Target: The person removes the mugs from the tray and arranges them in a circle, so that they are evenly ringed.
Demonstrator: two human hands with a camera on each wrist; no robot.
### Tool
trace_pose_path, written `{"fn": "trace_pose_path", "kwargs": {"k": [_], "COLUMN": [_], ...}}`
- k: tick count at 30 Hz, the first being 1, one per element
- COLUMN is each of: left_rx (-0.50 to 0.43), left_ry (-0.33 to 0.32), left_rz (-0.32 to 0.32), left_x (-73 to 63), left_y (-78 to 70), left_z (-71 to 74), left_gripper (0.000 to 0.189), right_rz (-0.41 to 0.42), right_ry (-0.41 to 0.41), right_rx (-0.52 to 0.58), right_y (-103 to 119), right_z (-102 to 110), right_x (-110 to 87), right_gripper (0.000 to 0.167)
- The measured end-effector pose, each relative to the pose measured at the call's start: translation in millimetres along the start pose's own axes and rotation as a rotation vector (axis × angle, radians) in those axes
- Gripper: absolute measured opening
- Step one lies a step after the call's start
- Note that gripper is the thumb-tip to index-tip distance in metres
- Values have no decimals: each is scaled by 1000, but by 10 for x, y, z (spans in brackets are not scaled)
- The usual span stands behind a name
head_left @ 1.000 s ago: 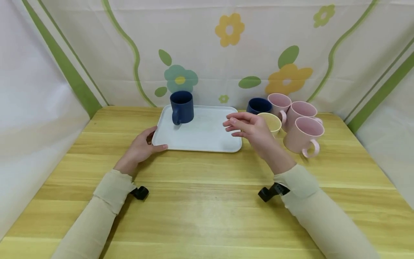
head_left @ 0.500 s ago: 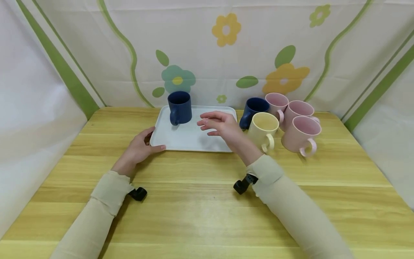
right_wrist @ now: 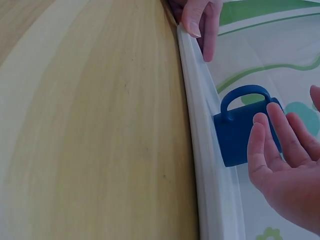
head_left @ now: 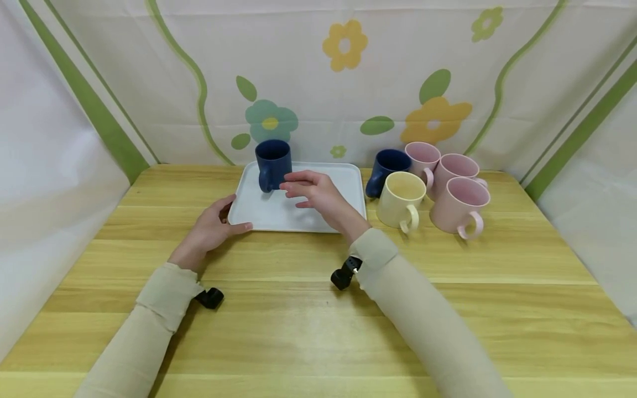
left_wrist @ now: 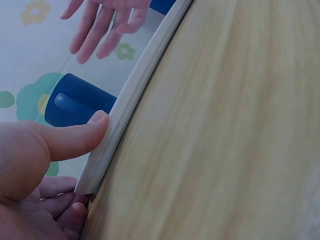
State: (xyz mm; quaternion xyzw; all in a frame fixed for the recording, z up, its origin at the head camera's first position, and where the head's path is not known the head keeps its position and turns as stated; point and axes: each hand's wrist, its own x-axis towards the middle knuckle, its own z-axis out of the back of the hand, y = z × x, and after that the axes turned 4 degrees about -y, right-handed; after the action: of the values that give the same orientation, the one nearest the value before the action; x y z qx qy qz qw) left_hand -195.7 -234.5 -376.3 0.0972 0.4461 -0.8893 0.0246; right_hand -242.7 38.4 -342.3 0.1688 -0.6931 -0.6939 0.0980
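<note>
A white rectangular tray (head_left: 349, 182) lies on the wooden table with a dark blue mug (head_left: 278, 157) upright near its back left corner. My left hand (head_left: 211, 225) grips the tray's front left corner, thumb on the rim and fingers around the side; the left wrist view shows the thumb (left_wrist: 80, 140) against the rim. Over the tray hovers my right hand (head_left: 318, 194), fingers spread and slightly bent, holding nothing. In the head view its fingertips overlap the mug's lower right side. The right wrist view shows the mug's handle (right_wrist: 245, 90) near those fingers.
Right of the tray stand a second dark blue mug (head_left: 390, 166), a yellow mug (head_left: 395, 207) and several pink mugs (head_left: 455, 207), grouped closely. A flower-print curtain (head_left: 308, 72) hangs behind the table (head_left: 278, 326).
My right hand has moved left from beside the mug group to over the tray, close to the blue mug. The left hand has kept its grip on the tray corner.
</note>
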Motion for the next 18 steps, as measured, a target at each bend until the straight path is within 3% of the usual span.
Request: {"fn": "trace_pose_path", "kwargs": {"k": [18], "left_rx": [-4], "left_ry": [-3], "left_rz": [-17], "left_x": [4], "left_y": [12], "left_z": [9], "left_gripper": [103], "right_rz": [-82], "right_ry": [47], "right_rx": [40], "right_y": [-65], "right_z": [-317], "right_x": [241], "right_gripper": [59]}}
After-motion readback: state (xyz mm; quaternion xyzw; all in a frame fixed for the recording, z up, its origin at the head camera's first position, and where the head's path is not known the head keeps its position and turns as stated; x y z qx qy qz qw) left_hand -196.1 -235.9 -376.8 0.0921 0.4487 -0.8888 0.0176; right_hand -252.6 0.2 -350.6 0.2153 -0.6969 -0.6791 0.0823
